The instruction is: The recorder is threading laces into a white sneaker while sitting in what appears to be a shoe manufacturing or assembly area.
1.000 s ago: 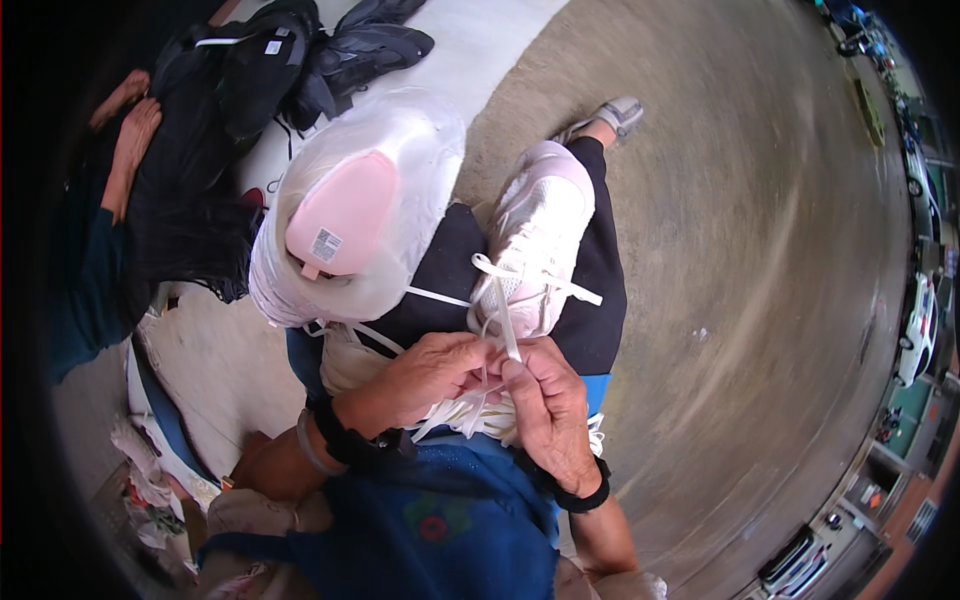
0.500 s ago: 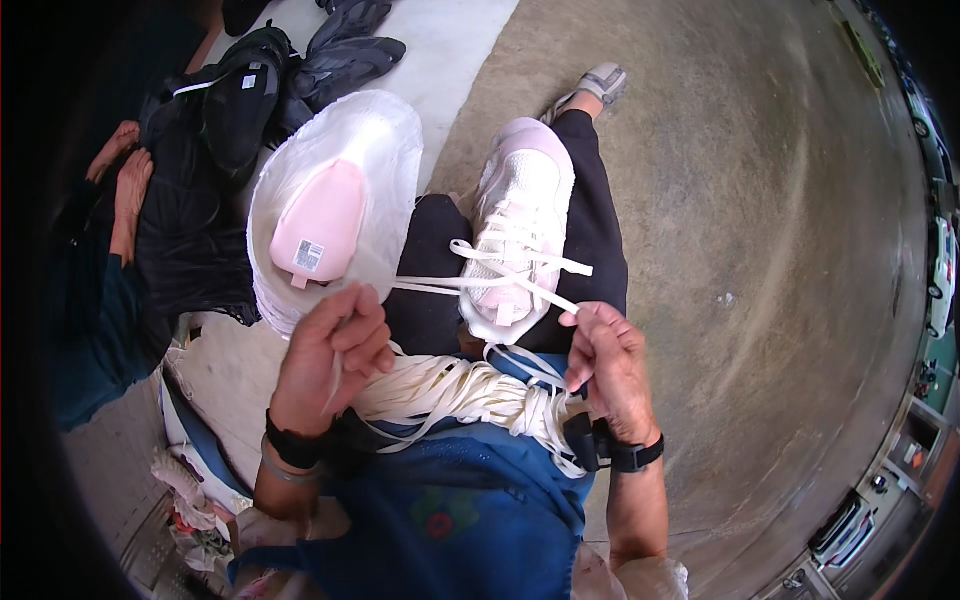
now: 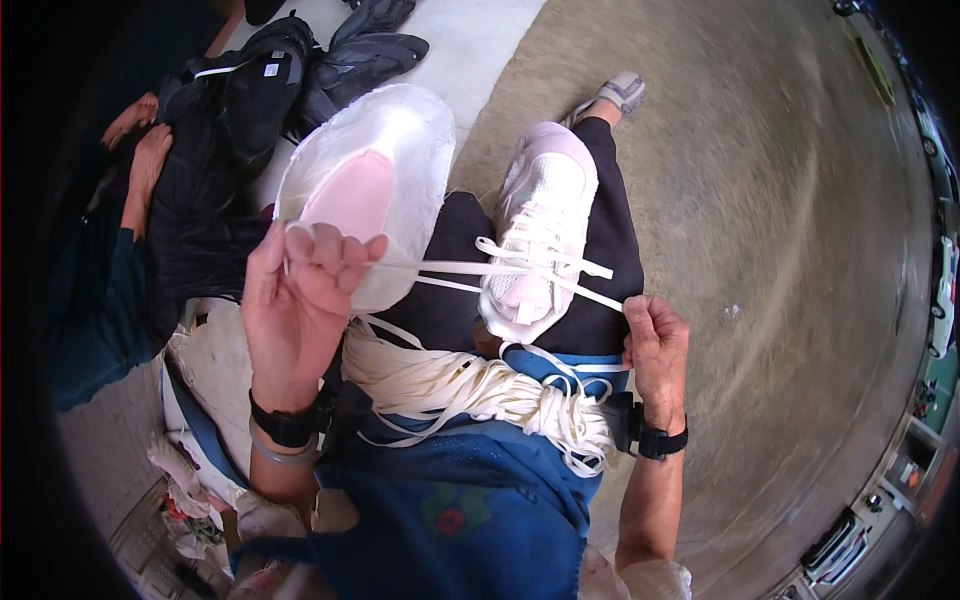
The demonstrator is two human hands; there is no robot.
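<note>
A white and pink sneaker (image 3: 548,215) rests on my dark-trousered leg, toe pointing away, with white laces across its tongue. My left hand (image 3: 310,290) is closed on one shoelace (image 3: 455,267), which runs taut to the sneaker. My right hand (image 3: 655,345), thumb and fingers pinched, holds the other lace end out to the right. Behind my left hand, and partly hidden by it, a white shell-like container (image 3: 415,150) holds a pink insole (image 3: 352,192). Across my lap lies a thick bundle of cream laces (image 3: 430,375), over a blue apron (image 3: 470,490).
At the left sits another person in dark clothes, hands (image 3: 148,160) near black shoes (image 3: 265,95). More dark shoes (image 3: 375,60) lie on a pale surface (image 3: 470,50). Concrete floor (image 3: 760,200) stretches to the right, with vehicles (image 3: 942,290) at the far edge.
My hands have moved apart: the left went up and left, in front of the container, and the right went outward. The laces are drawn out between them, and the view has shifted slightly.
</note>
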